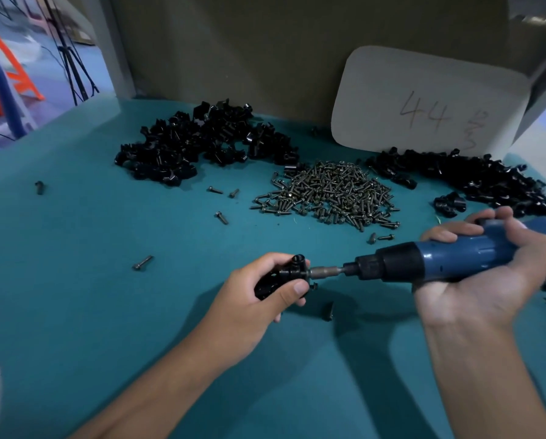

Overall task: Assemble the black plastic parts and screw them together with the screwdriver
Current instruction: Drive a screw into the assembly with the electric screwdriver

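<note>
On the teal tabletop [75,280], the left hand [252,299] has its grip curled around a black part [281,277] held just above the surface. The screwdriver [423,264] bit meets the part, probably on a screw. The right hand [487,270] wraps the blue handle.

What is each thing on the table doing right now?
left hand: grips the black plastic assembly, held above the table.
right hand: grips the electric screwdriver, held level.
screwdriver bit: tip pressed against the assembly.
screws: loose in a heap.
black plastic parts: piled, unassembled.
</note>
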The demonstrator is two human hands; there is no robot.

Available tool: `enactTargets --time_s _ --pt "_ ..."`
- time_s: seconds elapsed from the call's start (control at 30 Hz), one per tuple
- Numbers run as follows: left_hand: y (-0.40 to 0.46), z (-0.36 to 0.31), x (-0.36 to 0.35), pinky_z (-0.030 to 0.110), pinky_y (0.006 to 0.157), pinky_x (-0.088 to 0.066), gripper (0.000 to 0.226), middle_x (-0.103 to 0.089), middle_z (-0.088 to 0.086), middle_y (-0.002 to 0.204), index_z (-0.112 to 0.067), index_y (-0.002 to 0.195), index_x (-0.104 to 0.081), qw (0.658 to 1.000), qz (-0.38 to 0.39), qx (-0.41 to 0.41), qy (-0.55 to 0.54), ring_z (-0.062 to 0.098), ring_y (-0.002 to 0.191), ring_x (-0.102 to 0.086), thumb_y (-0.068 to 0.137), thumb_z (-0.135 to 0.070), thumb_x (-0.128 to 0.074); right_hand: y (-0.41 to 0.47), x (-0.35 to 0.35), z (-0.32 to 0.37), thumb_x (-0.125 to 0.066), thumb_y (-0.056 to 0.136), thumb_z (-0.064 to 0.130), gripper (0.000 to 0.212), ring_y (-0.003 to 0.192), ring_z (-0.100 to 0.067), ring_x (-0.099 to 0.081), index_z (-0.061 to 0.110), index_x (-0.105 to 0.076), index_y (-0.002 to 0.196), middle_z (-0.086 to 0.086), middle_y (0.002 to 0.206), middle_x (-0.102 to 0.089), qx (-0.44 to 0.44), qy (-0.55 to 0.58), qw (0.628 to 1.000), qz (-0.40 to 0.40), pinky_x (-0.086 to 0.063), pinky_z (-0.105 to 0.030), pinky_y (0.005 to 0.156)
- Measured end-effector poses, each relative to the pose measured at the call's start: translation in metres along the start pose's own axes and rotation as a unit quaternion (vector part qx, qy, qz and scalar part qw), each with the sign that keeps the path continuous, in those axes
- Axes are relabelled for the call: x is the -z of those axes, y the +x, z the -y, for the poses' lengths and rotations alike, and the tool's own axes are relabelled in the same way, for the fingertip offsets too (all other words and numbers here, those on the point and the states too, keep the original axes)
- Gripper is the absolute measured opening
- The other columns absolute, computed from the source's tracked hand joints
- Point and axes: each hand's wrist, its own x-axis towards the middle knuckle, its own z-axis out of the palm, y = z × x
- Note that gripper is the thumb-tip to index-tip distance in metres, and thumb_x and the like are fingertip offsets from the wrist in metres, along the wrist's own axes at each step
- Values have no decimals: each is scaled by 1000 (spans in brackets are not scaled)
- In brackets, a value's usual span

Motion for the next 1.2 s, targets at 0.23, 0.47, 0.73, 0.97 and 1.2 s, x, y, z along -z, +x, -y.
enactTargets --time_s 0.23,0.47,0.73,0.97,1.2 --pt "-2 -6 0 13 57 -42 21 -73 -3 81 -19 111 -66 1000 17 -3 -1 -2 61 -59 94 -30 -64 -4 -2 2 -52 94 23 14 62 -6 -54 23 -65 88 9 84 -61 -1 6 1000 30 -45 -22 57" --pt "-1 -2 2 20 62 -43 21 -71 -2 77 -29 105 -66 999 49 9 -3 4 61 -52 90 -43 -66 -6 -5 3 -44 98 25 26 63 -5 -54 26 -66 84 11 84 -62 16 6 997 70 -44 -22 55" --pt "-1 3 3 17 62 -43 23 -69 -5 77 -38 102 -63 999 45 -9 26 4 64 -52 86 -55 -62 -4 -1 -2 -51 93 23 8 61 -6 -52 23 -58 90 10 80 -58 10 16 1000 15 -43 -21 54" --pt "0 3 3 23 63 -44 21 -67 -7 76 -39 99 -62 999 29 -14 43 7 67 -53 86 -54 -63 -4 -1 -5 -54 91 20 11 60 -7 -53 22 -59 82 10 77 -57 0 10 1000 -8 -44 -21 54" --pt "0 2 1 21 69 -43 15 -62 -9 80 -36 100 -63 997 -1 -9 73 3 71 -55 87 -44 -66 -4 1 -8 -56 90 19 5 60 -7 -53 20 -58 85 10 78 -58 -1 7 1000 -18 -45 -22 54"
